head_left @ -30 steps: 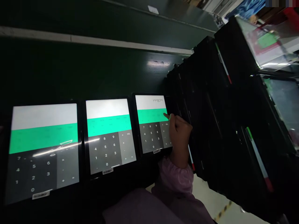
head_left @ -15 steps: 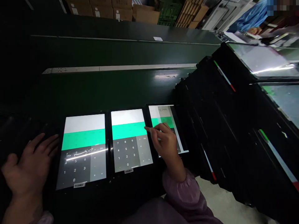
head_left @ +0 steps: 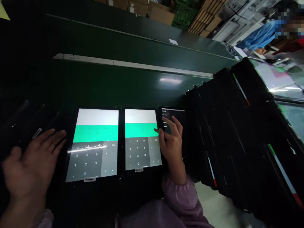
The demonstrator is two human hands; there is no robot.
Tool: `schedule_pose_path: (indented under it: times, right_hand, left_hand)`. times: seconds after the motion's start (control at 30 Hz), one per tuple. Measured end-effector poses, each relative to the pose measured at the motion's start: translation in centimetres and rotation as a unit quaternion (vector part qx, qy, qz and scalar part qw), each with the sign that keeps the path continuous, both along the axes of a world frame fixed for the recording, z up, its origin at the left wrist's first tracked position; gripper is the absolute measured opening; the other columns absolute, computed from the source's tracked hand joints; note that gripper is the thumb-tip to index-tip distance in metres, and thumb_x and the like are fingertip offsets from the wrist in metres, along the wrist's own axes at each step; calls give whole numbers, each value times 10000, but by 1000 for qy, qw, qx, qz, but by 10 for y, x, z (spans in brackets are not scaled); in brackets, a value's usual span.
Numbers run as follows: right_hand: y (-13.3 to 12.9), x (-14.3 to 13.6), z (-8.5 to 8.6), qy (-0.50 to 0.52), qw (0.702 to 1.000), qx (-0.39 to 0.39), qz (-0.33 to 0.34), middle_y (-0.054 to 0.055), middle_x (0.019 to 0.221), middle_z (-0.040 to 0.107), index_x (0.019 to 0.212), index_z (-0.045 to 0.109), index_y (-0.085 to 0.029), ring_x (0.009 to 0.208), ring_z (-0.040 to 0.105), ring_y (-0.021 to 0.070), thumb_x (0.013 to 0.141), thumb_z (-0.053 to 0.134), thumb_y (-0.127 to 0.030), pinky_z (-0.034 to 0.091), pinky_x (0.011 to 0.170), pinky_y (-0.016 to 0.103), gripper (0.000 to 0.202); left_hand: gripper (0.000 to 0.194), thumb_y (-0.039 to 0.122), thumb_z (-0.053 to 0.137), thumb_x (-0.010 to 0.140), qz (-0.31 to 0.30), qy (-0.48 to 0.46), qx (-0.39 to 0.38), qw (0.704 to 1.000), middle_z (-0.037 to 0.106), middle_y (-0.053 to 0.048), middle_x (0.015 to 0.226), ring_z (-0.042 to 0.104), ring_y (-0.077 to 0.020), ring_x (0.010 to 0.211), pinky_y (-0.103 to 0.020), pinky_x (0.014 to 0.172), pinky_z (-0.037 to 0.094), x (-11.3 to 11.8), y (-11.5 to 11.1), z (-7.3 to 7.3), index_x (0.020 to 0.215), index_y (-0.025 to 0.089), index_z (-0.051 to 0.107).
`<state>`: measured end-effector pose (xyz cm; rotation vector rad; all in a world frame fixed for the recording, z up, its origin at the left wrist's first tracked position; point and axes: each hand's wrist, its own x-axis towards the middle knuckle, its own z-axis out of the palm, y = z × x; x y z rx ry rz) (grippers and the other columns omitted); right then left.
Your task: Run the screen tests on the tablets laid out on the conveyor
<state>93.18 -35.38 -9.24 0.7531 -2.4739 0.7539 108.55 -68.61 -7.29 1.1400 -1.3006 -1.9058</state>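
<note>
Three tablets lie side by side before me. The left tablet (head_left: 96, 133) and the middle tablet (head_left: 137, 148) each show a calculator with a white and green top. On the right tablet (head_left: 174, 112) is a dark screen with a short list of white text, partly covered by my right hand (head_left: 172, 137). That hand is open, its index finger at the list and its thumb near the middle tablet's right edge. A small dark tip by the thumb is unclear. My left hand (head_left: 35, 161), fingers stretched out, rests beside the left tablet, near a dark device with a label (head_left: 37, 133).
Stacked black devices (head_left: 220, 126) with coloured edge strips rise on the right, bright screens (head_left: 280, 79) on top. A pale rail (head_left: 114, 62) crosses the dark green bench (head_left: 99, 84). Cardboard boxes (head_left: 161, 14) stand behind; a person in blue (head_left: 261, 34) is at the upper right.
The right tablet's screen has gone from a white and green calculator in mid-slide to a dark text list. My right hand's fingers have spread and lifted apart. The view has tilted slightly.
</note>
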Motion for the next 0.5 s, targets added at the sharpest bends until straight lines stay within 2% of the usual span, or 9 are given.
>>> schedule_pose_path:
  times: [0.13, 0.2, 0.27, 0.37, 0.43, 0.5]
  right_hand:
    - [-3, 2, -1, -8, 999, 7, 46, 98, 1422, 647, 967, 842, -236, 1489, 412, 356, 1026, 551, -218, 528, 1088, 601, 298]
    - [-3, 3, -3, -14, 999, -1, 40, 89, 1422, 647, 968, 842, -247, 1488, 413, 355, 1030, 540, -225, 522, 1091, 612, 309]
    - [1, 2, -4, -19, 1000, -9, 19, 86, 1428, 640, 961, 841, -255, 1494, 400, 359, 1034, 531, -235, 507, 1100, 636, 320]
    - [4, 4, -3, -18, 1000, -15, 10, 91, 1422, 639, 932, 839, -251, 1497, 392, 365, 1027, 538, -232, 501, 1100, 653, 317]
    - [3, 8, 1, -4, 999, -47, 23, 87, 1362, 669, 864, 836, -254, 1456, 445, 351, 1012, 542, -188, 526, 1076, 624, 336]
    - [-3, 14, 6, -6, 995, -85, 60, 80, 1282, 700, 806, 828, -262, 1392, 514, 329, 989, 545, -137, 560, 1034, 575, 359]
  left_hand:
    - [517, 571, 397, 942, 18, -37, 25, 999, 757, -75, 1212, 545, -295, 1388, -489, 1324, 217, -8, 10, 4, 1003, 198, 749]
    - [493, 550, 422, 944, -2, -61, 20, 998, 738, -65, 1272, 494, -305, 1438, -499, 1322, 226, -11, 15, 3, 1027, 198, 757]
    - [476, 527, 437, 950, -19, -83, -20, 996, 733, -62, 1285, 441, -309, 1480, -502, 1319, 233, -13, 19, -2, 1054, 192, 760]
    - [452, 442, 427, 976, -19, -79, -75, 994, 754, -90, 1216, 505, -299, 1424, -487, 1314, 236, -15, 21, -9, 1093, 147, 748]
    - [466, 423, 402, 1000, -9, -54, -62, 997, 758, -106, 1196, 551, -286, 1379, -475, 1312, 228, -16, 20, -13, 1123, 118, 732]
    - [475, 427, 390, 1017, 3, -37, -34, 999, 752, -112, 1213, 534, -271, 1400, -463, 1312, 223, -17, 20, -15, 1151, 114, 722]
